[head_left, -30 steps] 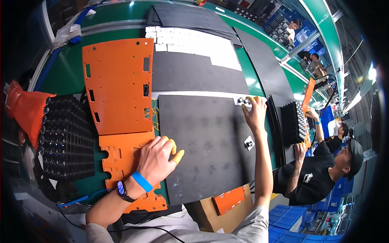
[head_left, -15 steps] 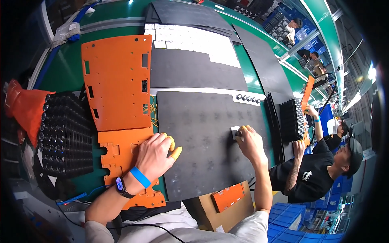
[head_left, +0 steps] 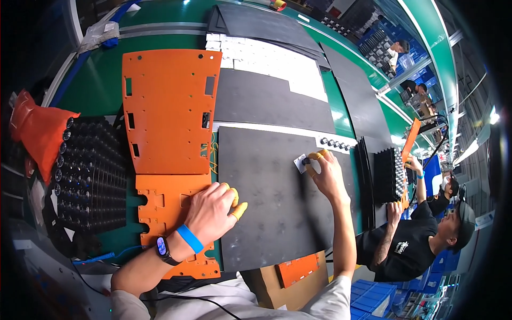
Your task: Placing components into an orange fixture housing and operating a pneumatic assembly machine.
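Over the right part of the black mat [head_left: 256, 213], my right hand [head_left: 328, 176] is closed in a pinch on a small black round part [head_left: 306, 161]. A small white square piece [head_left: 299, 165] shows at the part's base; whether they are joined I cannot tell. Yellow covers sit on my fingertips. My left hand [head_left: 212, 210] lies over the mat's left edge and the orange perforated plate [head_left: 154, 186], thumb apart from the curled fingers, with nothing seen in it. Several similar black round parts [head_left: 335, 143] stand in a row on white at the mat's far right.
A larger orange plate [head_left: 168, 112] lies farther back. Stacked black trays of shiny round parts [head_left: 90, 170] and an orange bag [head_left: 40, 133] are at left. White pieces [head_left: 266, 61] cover a farther black sheet. At right, a co-worker's arm [head_left: 392, 218] is beside another black stack [head_left: 388, 173].
My right hand has moved slightly away from me and left over the mat, still pinching the small part; more of the white square now shows. My left hand has barely shifted.
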{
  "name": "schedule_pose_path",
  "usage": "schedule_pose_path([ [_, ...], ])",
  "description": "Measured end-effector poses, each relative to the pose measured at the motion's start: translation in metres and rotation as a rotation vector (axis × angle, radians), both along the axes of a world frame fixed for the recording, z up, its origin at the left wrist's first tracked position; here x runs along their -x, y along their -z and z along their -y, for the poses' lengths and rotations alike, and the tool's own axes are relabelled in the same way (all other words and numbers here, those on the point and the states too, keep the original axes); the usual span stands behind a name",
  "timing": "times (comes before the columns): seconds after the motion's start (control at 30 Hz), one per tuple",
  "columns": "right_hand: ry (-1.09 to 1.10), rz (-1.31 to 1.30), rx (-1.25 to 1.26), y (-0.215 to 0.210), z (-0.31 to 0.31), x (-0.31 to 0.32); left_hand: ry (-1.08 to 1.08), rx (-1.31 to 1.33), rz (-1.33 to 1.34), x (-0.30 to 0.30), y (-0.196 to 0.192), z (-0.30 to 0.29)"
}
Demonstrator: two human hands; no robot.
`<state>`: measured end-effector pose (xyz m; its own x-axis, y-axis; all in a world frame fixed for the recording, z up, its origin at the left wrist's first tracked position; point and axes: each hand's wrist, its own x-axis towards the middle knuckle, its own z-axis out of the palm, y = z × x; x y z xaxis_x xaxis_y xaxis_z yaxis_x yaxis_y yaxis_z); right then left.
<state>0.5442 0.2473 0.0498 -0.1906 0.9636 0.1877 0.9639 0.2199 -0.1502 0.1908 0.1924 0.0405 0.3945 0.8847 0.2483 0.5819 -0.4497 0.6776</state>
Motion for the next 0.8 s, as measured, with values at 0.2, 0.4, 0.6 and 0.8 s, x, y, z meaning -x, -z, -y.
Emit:
schedule_pose_path([
  [0.2, 0.01, 0.036, -0.151, 0.008, -0.029, -0.009, 0.006, 0.011, 0.014, -0.001, -0.001, -0.001],
  [0.4, 0.158, 0.095, -0.246, 0.007, -0.048, -0.026, 0.009, 0.015, 0.03, -0.001, -0.001, -0.001],
  [0.6, 0.142, 0.132, -0.265, 0.019, -0.059, -0.033, 0.004, 0.008, 0.024, -0.002, -0.002, -0.002],
  [0.8, 0.114, 0.153, -0.306, 0.019, -0.066, -0.035, 0.004, 0.009, 0.016, -0.001, 0.0, -0.001],
])
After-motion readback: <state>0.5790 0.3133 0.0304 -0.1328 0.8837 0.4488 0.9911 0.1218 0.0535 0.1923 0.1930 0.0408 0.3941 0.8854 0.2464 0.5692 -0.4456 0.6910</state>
